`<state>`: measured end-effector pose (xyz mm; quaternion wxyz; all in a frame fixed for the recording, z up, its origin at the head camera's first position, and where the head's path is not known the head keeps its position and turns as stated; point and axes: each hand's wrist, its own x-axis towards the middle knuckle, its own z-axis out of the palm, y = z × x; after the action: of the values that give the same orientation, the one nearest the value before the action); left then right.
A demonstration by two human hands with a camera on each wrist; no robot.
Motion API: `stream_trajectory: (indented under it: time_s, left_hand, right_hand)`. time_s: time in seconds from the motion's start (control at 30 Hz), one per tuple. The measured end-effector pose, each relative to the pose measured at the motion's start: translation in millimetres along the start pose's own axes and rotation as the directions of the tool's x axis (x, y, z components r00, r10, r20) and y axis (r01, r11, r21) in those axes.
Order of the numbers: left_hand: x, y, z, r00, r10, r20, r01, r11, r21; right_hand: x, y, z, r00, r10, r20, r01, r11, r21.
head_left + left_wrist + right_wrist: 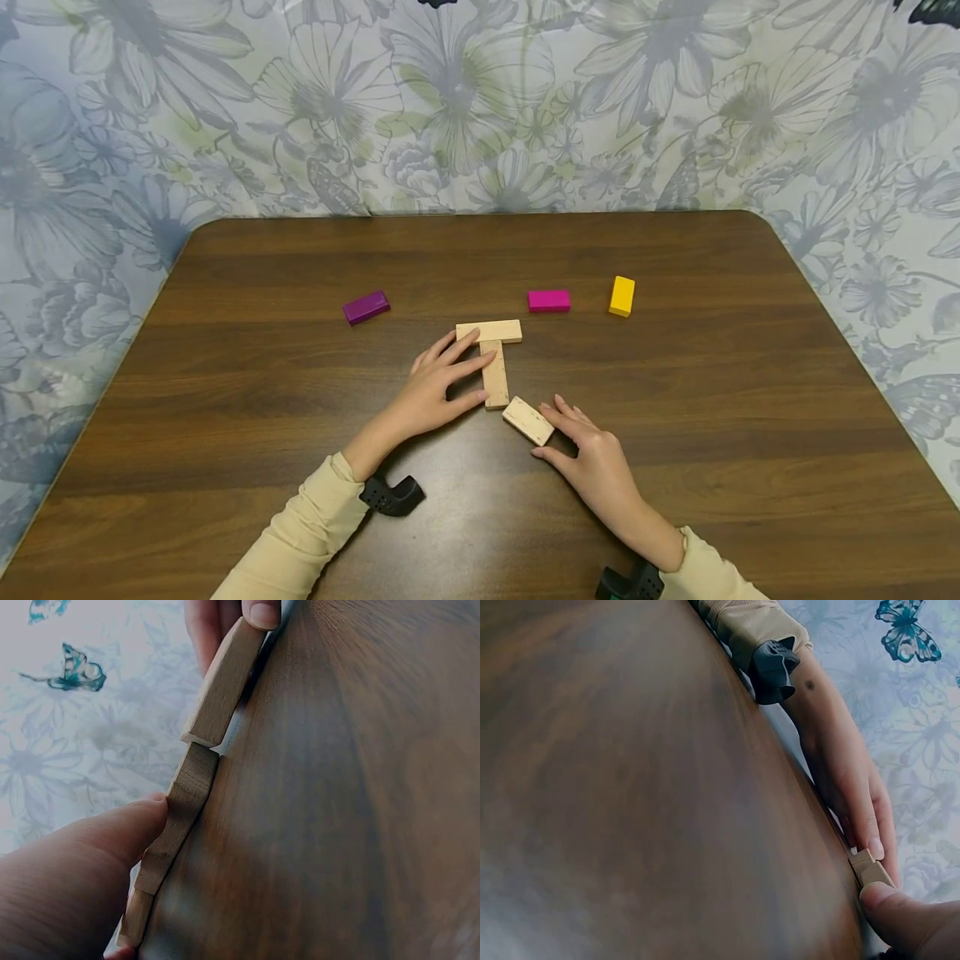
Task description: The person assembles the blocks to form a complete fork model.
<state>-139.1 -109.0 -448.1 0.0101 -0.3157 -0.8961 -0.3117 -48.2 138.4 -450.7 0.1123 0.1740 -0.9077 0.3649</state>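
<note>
Right hand [596,461] pinches the slanted wooden block [528,422] at five o'clock from the stem block [496,380]. Left hand [429,397], fingers extended, touches the stem block; excessive pushing could skew it.

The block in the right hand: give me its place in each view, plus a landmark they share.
Head: the block lies slanted, below and slightly right of centre, in the fingers of the right hand.
Left wrist: upper middle, the topmost of the blocks in view.
Right wrist: lower right, against the right hand's thumb, partly hidden.
Shared landmark: the left hand, left of centre, lower left and right side respectively.
</note>
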Motion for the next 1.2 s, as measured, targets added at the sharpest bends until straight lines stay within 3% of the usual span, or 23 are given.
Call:
stream_trajectory:
  time_s: [0.27, 0.47, 0.8, 0.97, 1.2]
  left_hand:
    - [0.5, 1.4, -1.3, 1.000, -0.005, 0.001, 0.005, 1.000, -0.008]
    - [1.1, 1.7, -2.2, 1.000, -0.011, 0.002, 0.011, 1.000, -0.008]
    - [3.3, 3.5, -3.5, 1.000, -0.014, 0.010, 0.014, 1.000, -0.008]
    - [3.8, 3.6, -4.3, 1.000, -0.011, 0.012, 0.011, 1.000, -0.006]
    - [3.3, 2.7, -3.9, 1.000, -0.021, 0.018, 0.021, 1.000, -0.002]
  right_hand:
    - [-0.4, 0.3, 2.8, 0.995, -0.099, -0.017, 0.098, 0.994, -0.047]
    - [0.2, -0.7, 2.0, 0.993, -0.118, -0.011, 0.117, 0.992, -0.047]
    - [5.3, 5.1, -11.6, 0.975, -0.148, 0.164, 0.141, 0.989, 0.052]
    - [8.1, 7.3, -13.3, 0.965, -0.180, 0.191, 0.172, 0.983, 0.058]
    - [8.9, 1.7, -10.0, 0.963, -0.164, 0.213, 0.160, 0.987, 0.035]
